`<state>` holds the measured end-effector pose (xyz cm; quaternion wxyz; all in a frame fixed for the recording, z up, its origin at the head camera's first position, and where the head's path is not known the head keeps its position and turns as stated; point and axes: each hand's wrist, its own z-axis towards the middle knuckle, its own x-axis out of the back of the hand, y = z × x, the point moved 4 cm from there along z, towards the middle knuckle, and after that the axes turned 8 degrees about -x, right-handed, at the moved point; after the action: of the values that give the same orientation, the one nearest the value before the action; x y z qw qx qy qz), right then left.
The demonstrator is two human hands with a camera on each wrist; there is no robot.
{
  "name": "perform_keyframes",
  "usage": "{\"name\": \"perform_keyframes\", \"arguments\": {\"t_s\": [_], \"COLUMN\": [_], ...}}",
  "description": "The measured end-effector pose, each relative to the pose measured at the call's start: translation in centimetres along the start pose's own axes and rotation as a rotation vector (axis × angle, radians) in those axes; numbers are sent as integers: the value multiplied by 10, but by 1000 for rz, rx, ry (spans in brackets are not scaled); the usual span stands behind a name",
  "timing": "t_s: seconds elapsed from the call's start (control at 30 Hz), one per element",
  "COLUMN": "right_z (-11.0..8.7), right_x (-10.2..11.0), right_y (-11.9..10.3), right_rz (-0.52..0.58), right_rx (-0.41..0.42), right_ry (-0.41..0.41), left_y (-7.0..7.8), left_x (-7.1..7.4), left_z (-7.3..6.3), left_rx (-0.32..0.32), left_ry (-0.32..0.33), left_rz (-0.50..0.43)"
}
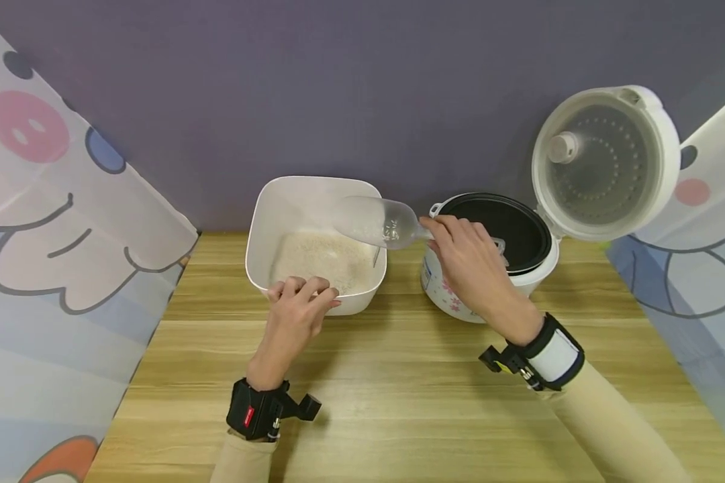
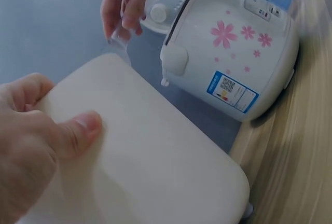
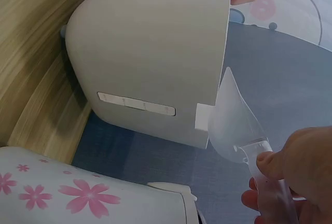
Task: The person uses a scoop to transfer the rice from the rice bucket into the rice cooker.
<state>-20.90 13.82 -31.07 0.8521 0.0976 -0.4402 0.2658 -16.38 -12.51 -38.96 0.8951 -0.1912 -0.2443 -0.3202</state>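
Observation:
A white plastic bin (image 1: pixel 354 306) holds pale rice grains (image 1: pixel 323 258) over its bottom. My left hand (image 1: pixel 298 307) grips the bin's near rim, its thumb (image 2: pixel 85 128) pressed on the outer wall and the fingertips inside. In my right hand (image 1: pixel 474 268) is the handle of a clear plastic scoop (image 3: pixel 236 123), whose blade hangs level over the bin's right rim. To the right stands a white rice cooker (image 2: pixel 233 47) with pink flowers, partly behind my right hand. Its lid (image 1: pixel 604 164) is raised, showing a black inner pot (image 1: pixel 495 215).
Both vessels stand at the back of a wood-grain table (image 1: pixel 362 402), against a dark grey backdrop (image 1: pixel 338 87). Cartoon-printed sheets (image 1: pixel 66 235) hang at both sides. The raised lid leans out to the cooker's right.

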Motion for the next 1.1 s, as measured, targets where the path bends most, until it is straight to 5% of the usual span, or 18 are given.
{"name": "perform_keyframes", "arguments": {"t_s": [0.17, 0.57, 0.87, 1.1], "right_z": [11, 56, 65, 73], "right_x": [-1, -17, -49, -65], "right_y": [-7, -39, -52, -57], "right_rz": [-125, -449, -677, -750], "right_rx": [76, 490, 563, 594], "right_ry": [-29, 64, -2, -73], "left_y": [4, 16, 18, 18], "left_x": [3, 3, 3, 2], "left_z": [4, 10, 11, 11], "left_rx": [-26, -59, -46, -46], "left_ry": [-58, -134, -144, -132], "left_rz": [69, 129, 134, 134]}}
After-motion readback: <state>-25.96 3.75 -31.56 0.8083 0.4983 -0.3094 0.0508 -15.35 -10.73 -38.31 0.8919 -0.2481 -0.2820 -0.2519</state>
